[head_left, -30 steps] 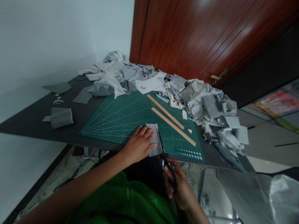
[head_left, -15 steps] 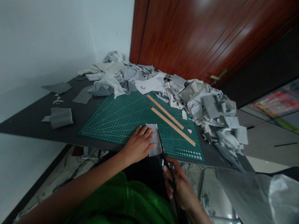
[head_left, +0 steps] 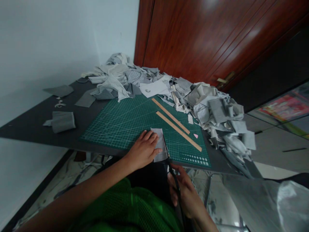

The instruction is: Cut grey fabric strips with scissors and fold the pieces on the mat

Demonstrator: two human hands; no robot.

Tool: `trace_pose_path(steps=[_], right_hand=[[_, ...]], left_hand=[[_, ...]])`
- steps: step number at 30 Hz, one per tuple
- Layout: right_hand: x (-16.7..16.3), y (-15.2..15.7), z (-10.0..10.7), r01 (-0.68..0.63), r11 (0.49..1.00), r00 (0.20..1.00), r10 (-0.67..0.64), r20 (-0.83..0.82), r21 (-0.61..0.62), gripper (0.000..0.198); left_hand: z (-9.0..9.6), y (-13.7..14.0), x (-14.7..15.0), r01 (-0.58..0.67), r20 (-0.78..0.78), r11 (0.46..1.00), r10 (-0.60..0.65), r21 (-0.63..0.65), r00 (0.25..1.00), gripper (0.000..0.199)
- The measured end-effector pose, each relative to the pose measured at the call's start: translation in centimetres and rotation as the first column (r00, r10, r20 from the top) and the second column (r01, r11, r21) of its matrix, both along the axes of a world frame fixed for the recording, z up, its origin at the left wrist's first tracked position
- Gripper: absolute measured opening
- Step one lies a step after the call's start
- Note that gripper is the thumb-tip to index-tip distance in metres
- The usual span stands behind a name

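A small light-grey rectangle of cloth (head_left: 160, 157) lies at the front edge of the green cutting mat (head_left: 116, 122). Flat on top of it rests my left hand (head_left: 143, 150), fingers stretched out and the thumb a little apart. My right hand (head_left: 187, 191) is closed around the black handles of a pair of scissors (head_left: 177, 183), just off the table's front edge. The dark blades run along the cloth's right edge; their exact opening is hard to make out.
Two wooden rulers (head_left: 179, 131) and a pink chalk piece (head_left: 195, 136) lie on the mat. Heaps of grey and white fabric scraps (head_left: 205, 103) line the back and right of the dark table (head_left: 36, 125). A folded grey cloth (head_left: 63, 121) sits at left.
The scissors' handles have shifted slightly to the left in my right hand, and the blades sit closer against the cloth's right edge. My left hand and the cloth stay in place.
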State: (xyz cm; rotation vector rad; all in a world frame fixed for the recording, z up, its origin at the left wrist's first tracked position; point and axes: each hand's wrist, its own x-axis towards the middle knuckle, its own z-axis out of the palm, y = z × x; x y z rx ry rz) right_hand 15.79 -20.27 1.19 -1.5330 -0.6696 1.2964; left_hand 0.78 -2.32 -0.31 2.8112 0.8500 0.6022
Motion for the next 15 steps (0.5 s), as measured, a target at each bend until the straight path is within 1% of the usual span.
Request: trace_pose_path(steps=[2,5,9,15], right_hand=[[-0.03,0.1,0.26,0.009,1.0,1.0,-0.009,-0.01,-0.013,0.064],[-0.02,0.16,0.77,0.044,0.997,0.996,-0.049,-0.078,-0.056,0.069],[0.16,-0.03,1.04,0.064,0.994,0.983,-0.078,-0.165,-0.085,0.066],[0.32,0.85,0.89,0.049,0.997,0.989,-0.058,-0.138,-0.066,0.065]], left_hand=[[0.02,0.01,-0.02,0.002,0.007,1.0,-0.002,0.001,1.0,0.05],[0.06,0.01,-0.1,0.011,0.005,1.0,-0.011,0.0,1.0,0.049],[0.19,-0.02,-0.16,0.021,-0.006,1.0,-0.021,0.003,1.0,0.051],[0.5,-0.09,-0.16,0.03,-0.002,1.0,-0.03,-0.002,1.0,0.049]])
